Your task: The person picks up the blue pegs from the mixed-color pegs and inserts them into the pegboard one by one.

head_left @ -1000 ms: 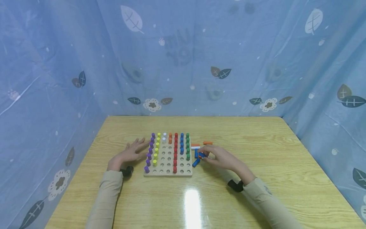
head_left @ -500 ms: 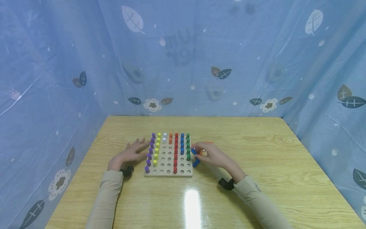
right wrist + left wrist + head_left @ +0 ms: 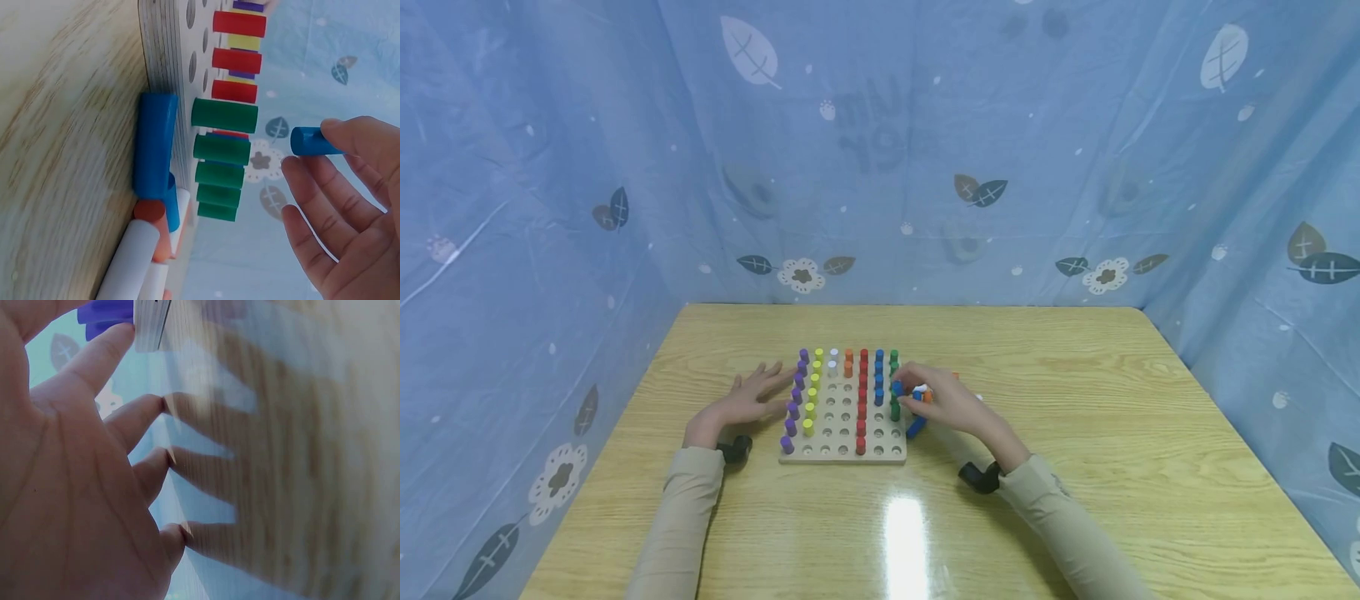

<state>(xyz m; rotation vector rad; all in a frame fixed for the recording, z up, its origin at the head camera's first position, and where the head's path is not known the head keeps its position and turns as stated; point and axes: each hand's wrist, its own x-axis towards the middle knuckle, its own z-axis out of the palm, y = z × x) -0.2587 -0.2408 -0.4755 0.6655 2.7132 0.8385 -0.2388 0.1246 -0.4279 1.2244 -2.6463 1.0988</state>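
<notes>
A blue peg (image 3: 310, 141) is pinched between thumb and fingertips of the right hand (image 3: 953, 402), above green pegs (image 3: 225, 115) in the board (image 3: 842, 457). The left hand (image 3: 741, 403) is laid on the desk (image 3: 1037, 350), fingers spread apart.

A: Surface?
B: Table (image 3: 1060, 375), light wood grain, glossy; white glare (image 3: 906, 542) toward the near side.
A: Lying on it?
B: Pegboard (image 3: 820, 459), flat. Just right of it, a loose group: blue peg (image 3: 155, 147) on its side along the board edge, orange peg (image 3: 152, 219) and white peg (image 3: 128, 262) close by. Full count hidden.
A: Left of the board?
B: Left hand (image 3: 739, 407), fingers spread, fingertips touching the wood.
</notes>
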